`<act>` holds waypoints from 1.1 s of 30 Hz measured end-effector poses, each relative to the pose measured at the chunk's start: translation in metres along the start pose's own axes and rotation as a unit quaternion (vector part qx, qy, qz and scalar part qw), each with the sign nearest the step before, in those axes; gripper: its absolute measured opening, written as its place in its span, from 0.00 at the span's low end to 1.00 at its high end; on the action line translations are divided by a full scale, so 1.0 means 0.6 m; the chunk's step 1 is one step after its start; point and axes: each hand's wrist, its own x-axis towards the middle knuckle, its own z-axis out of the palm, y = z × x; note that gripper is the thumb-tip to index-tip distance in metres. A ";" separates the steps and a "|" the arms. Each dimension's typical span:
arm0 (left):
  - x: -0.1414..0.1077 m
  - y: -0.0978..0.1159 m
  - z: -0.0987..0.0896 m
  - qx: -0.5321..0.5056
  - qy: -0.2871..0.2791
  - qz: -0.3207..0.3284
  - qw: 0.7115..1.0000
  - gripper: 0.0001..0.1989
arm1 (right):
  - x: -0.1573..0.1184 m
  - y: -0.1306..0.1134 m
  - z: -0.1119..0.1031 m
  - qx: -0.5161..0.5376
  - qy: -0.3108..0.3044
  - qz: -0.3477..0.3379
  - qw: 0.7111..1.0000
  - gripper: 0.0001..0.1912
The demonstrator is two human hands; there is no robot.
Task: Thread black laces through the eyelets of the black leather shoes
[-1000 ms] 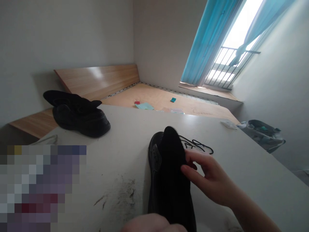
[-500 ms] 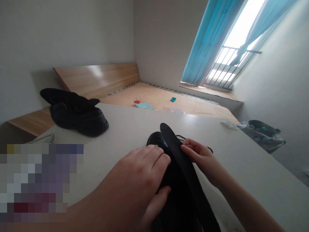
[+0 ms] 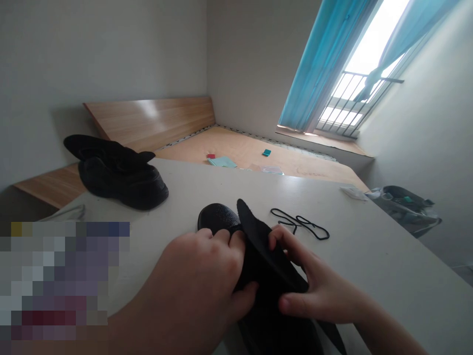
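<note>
A black shoe (image 3: 218, 217) lies on the white table in front of me, its rounded shiny toe pointing away. My left hand (image 3: 199, 276) is closed over the shoe, fingers curled at its upper and thumb near the opening. A thin black insole (image 3: 254, 241) stands tilted along the shoe's right side, bent, its rounded end upward. My right hand (image 3: 318, 281) grips this insole from the right, fingers on its edge and thumb lower down. Past my right hand, a loose black shoelace (image 3: 301, 222) lies looped on the table. The inside of the shoe is dark.
Another black shoe (image 3: 125, 185) with a flat black piece (image 3: 94, 144) on top stands at the table's far left. A clear plastic wrapper (image 3: 354, 192) lies at the far right edge, beside a lined bin (image 3: 406, 212). A bed (image 3: 236, 140) is behind the white table (image 3: 391, 276).
The shoe's toe has shifted left. My right hand has taken a wider grip lower on the insole, which is now bent. More of the shoelace shows.
</note>
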 end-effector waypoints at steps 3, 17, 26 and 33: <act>0.009 -0.002 -0.004 -0.011 0.004 -0.013 1.000 0.06 | 0.002 -0.002 0.003 -0.040 0.065 -0.023 0.997 0.12; 0.012 -0.013 0.020 -0.060 0.050 0.149 0.986 0.11 | 0.018 0.014 -0.009 0.033 0.214 0.022 0.976 0.13; -0.001 -0.016 -0.005 0.030 0.056 0.075 0.995 0.14 | 0.018 0.017 -0.010 0.087 0.227 0.060 0.968 0.16; 0.021 -0.041 -0.012 0.011 0.057 0.043 0.997 0.16 | -0.015 -0.033 -0.018 0.078 0.256 0.012 0.964 0.12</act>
